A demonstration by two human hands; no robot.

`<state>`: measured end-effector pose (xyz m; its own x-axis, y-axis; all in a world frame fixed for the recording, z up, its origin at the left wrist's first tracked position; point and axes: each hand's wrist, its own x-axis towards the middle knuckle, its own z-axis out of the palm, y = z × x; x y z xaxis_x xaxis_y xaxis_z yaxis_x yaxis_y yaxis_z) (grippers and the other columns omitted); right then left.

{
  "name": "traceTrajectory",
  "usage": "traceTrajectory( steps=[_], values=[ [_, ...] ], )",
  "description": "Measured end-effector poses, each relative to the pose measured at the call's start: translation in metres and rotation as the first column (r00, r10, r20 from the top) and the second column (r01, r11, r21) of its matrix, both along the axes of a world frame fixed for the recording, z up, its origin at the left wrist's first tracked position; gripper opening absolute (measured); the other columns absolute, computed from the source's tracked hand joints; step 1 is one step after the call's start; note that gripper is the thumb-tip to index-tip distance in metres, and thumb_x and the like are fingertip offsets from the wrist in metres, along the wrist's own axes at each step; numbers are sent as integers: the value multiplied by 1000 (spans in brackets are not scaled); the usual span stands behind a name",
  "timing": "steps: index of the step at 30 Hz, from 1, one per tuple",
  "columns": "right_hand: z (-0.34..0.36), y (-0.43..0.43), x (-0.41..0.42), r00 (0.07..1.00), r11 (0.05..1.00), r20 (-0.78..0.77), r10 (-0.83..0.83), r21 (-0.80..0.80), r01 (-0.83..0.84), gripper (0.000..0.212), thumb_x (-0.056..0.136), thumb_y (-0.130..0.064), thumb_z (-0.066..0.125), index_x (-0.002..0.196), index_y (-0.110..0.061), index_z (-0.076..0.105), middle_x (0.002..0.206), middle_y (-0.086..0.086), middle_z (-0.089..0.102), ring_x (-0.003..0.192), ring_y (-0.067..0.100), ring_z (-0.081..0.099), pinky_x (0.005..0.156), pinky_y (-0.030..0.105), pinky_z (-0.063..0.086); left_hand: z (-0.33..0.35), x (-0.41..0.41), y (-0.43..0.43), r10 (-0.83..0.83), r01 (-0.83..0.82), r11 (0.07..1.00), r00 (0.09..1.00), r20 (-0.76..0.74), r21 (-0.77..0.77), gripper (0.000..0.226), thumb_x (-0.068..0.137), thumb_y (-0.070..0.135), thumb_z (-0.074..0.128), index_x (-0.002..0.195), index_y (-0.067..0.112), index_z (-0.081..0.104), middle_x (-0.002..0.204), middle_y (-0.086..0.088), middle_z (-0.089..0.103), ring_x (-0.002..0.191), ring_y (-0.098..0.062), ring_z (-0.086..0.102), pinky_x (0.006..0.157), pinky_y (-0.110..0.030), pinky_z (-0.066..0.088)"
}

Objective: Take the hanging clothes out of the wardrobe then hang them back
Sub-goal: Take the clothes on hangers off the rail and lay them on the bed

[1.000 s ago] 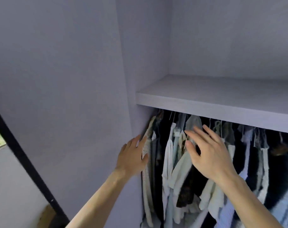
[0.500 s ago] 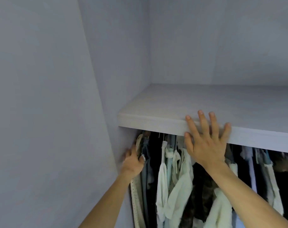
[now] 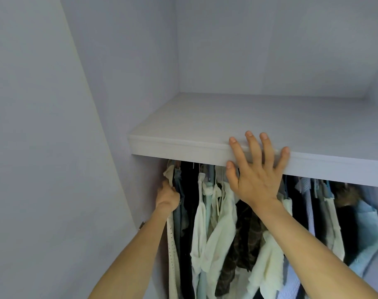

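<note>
Since a second ago the right hand (image 3: pixel 257 178) has risen from the clothes to the front edge of the pale grey wooden shelf (image 3: pixel 183 147), and the left hand (image 3: pixel 167 197) has gone deeper into the left end of the row. Now the right hand lies open and flat, its spread fingers (image 3: pixel 253 145) over the shelf edge, probably to steady the body during the reach. The left hand grips the upper part of the cream knit garment with small holes (image 3: pixel 173 244), the first piece beside the wardrobe side wall (image 3: pixel 140 83); its fingertips are hidden in the fabric. The row of hanging clothes (image 3: pixel 216 223) is still under the shelf, which hides the rail. I judge that the taking out is only beginning, because nothing is lifted off yet.
</note>
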<state>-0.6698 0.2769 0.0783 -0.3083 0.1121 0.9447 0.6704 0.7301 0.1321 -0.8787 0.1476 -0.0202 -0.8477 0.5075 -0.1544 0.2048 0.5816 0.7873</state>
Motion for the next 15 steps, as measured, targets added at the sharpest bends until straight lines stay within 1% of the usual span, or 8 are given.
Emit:
traceTrajectory(
  steps=[2,5,6,10,13,15],
  values=[
    [0,-1,0,1000,1000,7,0,-12,0,62,94,-48,47,153,-34,33,157,3,29,149,27,20,118,58,1,3,6,2,38,-38,999,999,-22,25,47,101,23,35,147,12,29,129,-21,54,114,-39,56,97,-50,50],
    [2,-2,1,1000,1000,18,-5,-29,6,62,94,-48,47,153,-35,33,156,3,29,148,27,20,118,58,0,11,17,0,76,-69,996,992,-102,64,41,106,34,26,138,12,38,113,-22,63,103,-39,61,87,-44,52],
    [2,-3,1,1000,999,21,-4,-36,5,62,94,-48,47,153,-35,33,156,3,29,148,27,21,118,57,0,12,19,-1,92,-82,994,987,-130,76,41,107,36,25,138,13,39,113,-22,63,103,-40,61,86,-43,51],
    [3,-3,2,1000,999,22,2,-42,-1,61,94,-47,47,152,-35,34,155,2,31,147,27,22,118,57,0,18,23,-6,157,-126,975,974,-161,184,43,106,31,33,148,23,38,123,-17,64,111,-38,60,89,-36,46],
    [4,-3,2,1000,999,20,-4,-36,4,59,94,-46,48,151,-35,38,153,2,34,146,28,26,117,57,3,24,25,-13,191,-126,942,963,-189,311,38,105,25,39,141,29,50,124,-6,66,113,-30,60,88,-24,39],
    [4,-3,2,1000,1000,16,-6,-31,7,58,94,-46,48,150,-34,40,153,3,35,145,28,27,118,57,3,31,23,-17,220,-143,921,959,-178,363,37,104,24,40,138,29,54,128,-2,65,116,-25,59,91,-20,36]
  ],
)
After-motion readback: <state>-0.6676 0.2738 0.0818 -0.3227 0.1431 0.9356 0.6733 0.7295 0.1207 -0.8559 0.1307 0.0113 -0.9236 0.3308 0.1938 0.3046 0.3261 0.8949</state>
